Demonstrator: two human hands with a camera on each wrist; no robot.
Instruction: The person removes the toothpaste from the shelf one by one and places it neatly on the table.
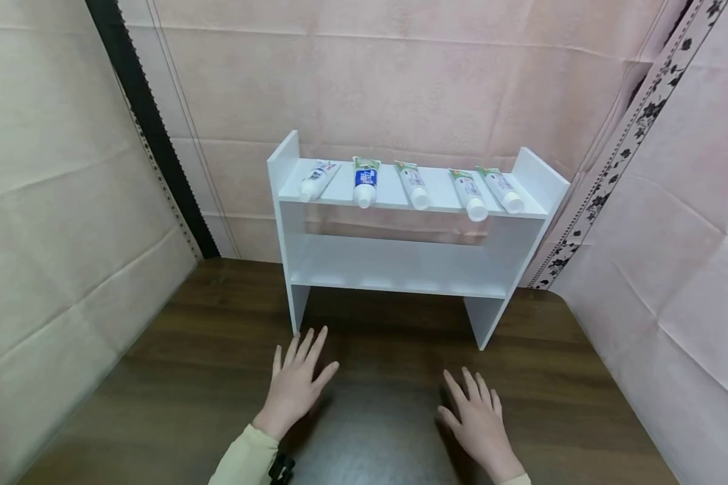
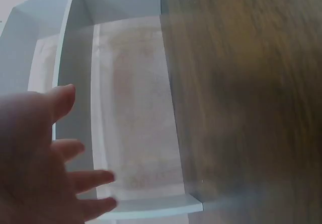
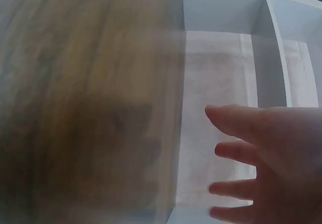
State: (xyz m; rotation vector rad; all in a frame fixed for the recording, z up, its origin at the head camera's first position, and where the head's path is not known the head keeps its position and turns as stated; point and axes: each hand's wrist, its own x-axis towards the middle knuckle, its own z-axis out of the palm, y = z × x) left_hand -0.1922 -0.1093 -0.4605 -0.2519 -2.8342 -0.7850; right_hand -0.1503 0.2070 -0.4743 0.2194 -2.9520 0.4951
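My left hand (image 1: pixel 292 392) reaches over the table with its fingers spread, just in front of the shelf's left foot, holding nothing. To the right, my right hand (image 1: pixel 476 423) hovers with straight fingers, also holding nothing, nearer the front than the shelf's right foot. A white two-tier shelf (image 1: pixel 394 266) stands at the back. Several squeeze tubes lie along its top board, caps toward me: a white tube (image 1: pixel 319 180) at the left, a blue-and-white tube (image 1: pixel 365 182), then green-and-white tubes, among them one in the middle (image 1: pixel 412 184) and one at the right end (image 1: pixel 501 190).
The brown wooden table (image 1: pixel 370 431) runs under the shelf. Pale cloth panels rise at the left (image 1: pixel 67 168), back (image 1: pixel 412 81) and right (image 1: pixel 673 269). A black strip (image 1: pixel 158 135) lines the left corner and a floral band (image 1: pixel 631 135) the right one.
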